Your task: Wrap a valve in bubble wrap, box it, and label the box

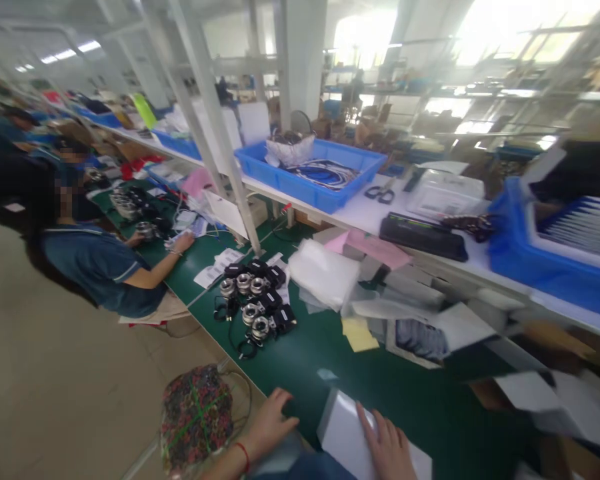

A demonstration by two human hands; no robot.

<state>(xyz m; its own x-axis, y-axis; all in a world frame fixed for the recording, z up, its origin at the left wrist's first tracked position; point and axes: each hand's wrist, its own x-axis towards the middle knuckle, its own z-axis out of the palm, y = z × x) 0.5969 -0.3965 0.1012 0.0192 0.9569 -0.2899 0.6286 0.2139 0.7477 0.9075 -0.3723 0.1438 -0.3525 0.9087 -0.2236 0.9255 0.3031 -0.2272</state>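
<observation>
A white box (347,427) lies at the front edge of the green table (305,367). Across its top rests my right hand (387,440), fingers stretched out flat. My left hand (273,420), with a red string at the wrist, hovers by the table edge left of the box; its fingers are apart and hold nothing. Farther along the table stand several metal-and-black devices (260,327) with coiled black cables, in a cluster. A small pale scrap (327,375) lies just beyond the box.
White foam sheets (325,273), a yellow paper (360,335) and an open carton of grey packets (420,340) lie at the back. Blue trays (305,180) stand on the raised shelf. A co-worker (105,267) sits at left, near a flowered stool (197,420).
</observation>
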